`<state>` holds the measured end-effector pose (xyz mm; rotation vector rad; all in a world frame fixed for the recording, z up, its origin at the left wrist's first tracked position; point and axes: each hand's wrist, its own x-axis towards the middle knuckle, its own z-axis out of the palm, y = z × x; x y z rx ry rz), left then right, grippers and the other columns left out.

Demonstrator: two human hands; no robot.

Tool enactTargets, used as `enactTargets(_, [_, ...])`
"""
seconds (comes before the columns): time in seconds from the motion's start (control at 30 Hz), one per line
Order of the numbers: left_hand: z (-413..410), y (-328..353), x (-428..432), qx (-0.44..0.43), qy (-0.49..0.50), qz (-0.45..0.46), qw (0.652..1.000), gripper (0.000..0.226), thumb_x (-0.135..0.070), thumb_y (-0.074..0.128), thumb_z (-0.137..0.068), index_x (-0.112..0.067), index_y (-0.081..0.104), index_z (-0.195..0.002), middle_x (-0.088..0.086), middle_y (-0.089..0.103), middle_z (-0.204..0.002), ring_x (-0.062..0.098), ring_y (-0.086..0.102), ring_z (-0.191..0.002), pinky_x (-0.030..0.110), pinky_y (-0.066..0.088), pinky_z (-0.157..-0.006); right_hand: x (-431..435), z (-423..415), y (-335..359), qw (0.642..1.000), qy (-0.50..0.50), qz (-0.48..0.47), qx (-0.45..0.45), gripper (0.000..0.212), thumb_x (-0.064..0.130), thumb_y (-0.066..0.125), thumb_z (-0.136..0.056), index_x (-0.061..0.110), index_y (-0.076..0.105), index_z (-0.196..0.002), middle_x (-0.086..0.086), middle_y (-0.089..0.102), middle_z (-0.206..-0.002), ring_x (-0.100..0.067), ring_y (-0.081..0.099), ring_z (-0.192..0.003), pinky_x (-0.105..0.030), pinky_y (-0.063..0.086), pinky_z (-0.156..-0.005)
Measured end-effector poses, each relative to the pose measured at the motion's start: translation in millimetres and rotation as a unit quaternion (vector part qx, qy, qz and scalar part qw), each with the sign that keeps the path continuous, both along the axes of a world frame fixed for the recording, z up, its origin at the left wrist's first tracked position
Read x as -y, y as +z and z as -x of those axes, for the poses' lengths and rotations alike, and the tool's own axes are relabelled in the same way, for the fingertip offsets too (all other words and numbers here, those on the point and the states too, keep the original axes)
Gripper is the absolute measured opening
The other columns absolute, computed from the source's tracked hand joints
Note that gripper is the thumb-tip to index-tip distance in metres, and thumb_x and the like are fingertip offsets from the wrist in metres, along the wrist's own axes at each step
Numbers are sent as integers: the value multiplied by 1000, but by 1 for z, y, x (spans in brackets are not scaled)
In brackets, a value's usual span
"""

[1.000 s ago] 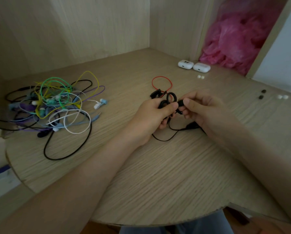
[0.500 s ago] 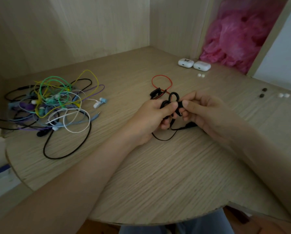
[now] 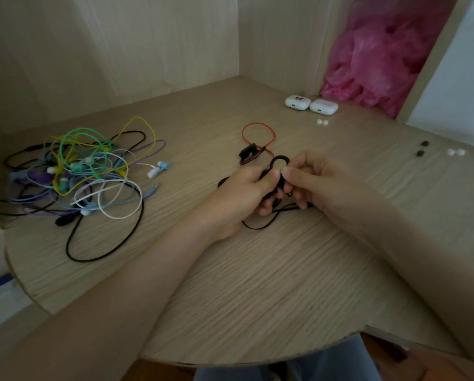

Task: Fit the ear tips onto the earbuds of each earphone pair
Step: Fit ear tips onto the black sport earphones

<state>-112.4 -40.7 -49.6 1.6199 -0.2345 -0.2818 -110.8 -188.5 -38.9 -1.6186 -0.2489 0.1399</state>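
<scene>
My left hand (image 3: pixel 247 193) and my right hand (image 3: pixel 315 182) meet at the table's middle, both pinching a black ear-hook earphone (image 3: pixel 278 163). Its hook loop sticks up above my fingertips and its black cord (image 3: pixel 258 225) trails onto the wood below. The earbud's nozzle and any tip on it are hidden by my fingers. Just behind lies a red-and-black earphone with a red cord loop (image 3: pixel 256 136). Loose ear tips lie farther right: two dark ones (image 3: pixel 422 148), two white ones (image 3: pixel 455 152), and two small white ones (image 3: pixel 322 122).
A tangle of coloured wired earphones (image 3: pixel 79 171) covers the table's left side. Two white earbud cases (image 3: pixel 310 105) sit at the back by a pink plastic bag (image 3: pixel 379 56). Wooden walls close the back and left. The table's curved front edge (image 3: pixel 230 362) is near my lap.
Both hands have shifted slightly toward each other on the black earphone, and my fingertips now press together over the earbud. Nothing else on the table has moved.
</scene>
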Motion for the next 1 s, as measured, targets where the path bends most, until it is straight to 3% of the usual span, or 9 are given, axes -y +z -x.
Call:
enactTargets(0.17, [-1, 0, 1, -41, -28, 65, 997, 29, -24, 41, -99, -8, 56, -81, 1, 49, -72, 3, 39, -50, 15, 33, -44, 1, -1, -1, 1000, 1, -17, 4, 9, 9, 56, -90, 11, 57, -82, -1, 58, -61, -7, 48, -51, -18, 39, -45])
enactTargets(0.77, [-1, 4, 2, -84, -12, 116, 990, 20, -23, 43, -98, -10, 56, -91, 1, 46, -74, 2, 38, -48, 13, 33, -41, 2, 0, 2, 997, 30, -64, -5, 13, 6, 47, -94, 10, 59, -90, -1, 58, -67, -7, 48, -58, -16, 41, -51])
enactTargets(1.0, [0, 8, 2, -100, 12, 137, 985, 15, -20, 53, -93, -9, 57, -83, -2, 50, -60, 2, 38, -44, 13, 30, -38, 3, -1, 1, 999, 13, -46, 18, 9, 8, 52, -91, 13, 59, -87, 3, 60, -65, -7, 50, -58, -18, 42, -53])
